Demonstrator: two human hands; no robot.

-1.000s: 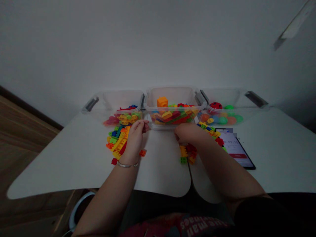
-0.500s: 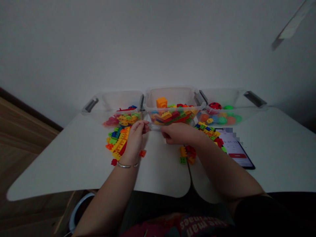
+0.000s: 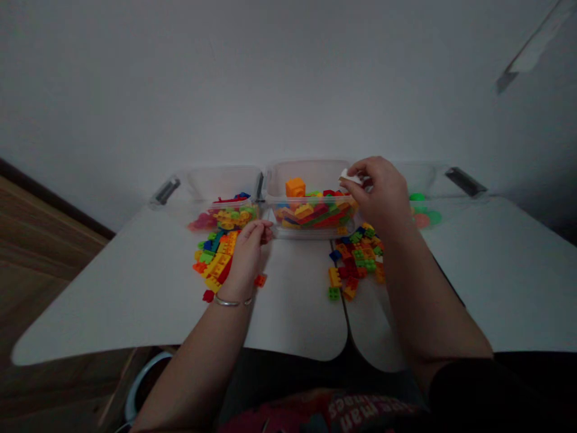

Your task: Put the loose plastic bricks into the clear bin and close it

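Observation:
My right hand (image 3: 377,191) is raised over the right end of the middle clear bin (image 3: 274,228), pinching a small white piece (image 3: 349,177) between thumb and fingers. That bin is full of coloured bricks, with an orange cube (image 3: 296,186) on top. My left hand (image 3: 246,252), a bracelet on its wrist, rests on the table with its fingers curled together near the bin's front left corner; what they hold is hidden. A pile of bricks (image 3: 215,258) lies just left of that hand. Another pile (image 3: 356,261) sits under my right forearm.
A left clear bin (image 3: 198,180) holds pink, yellow and green pieces. A right bin (image 3: 460,180), partly hidden by my hand, holds round green and orange pieces. Two white tabletops (image 3: 112,288) meet in front of me. A wooden floor is at the left.
My right hand lifted from the table in front of the middle bin and moved up and right, now holding a white piece over the bin's right end. The left hand stayed put.

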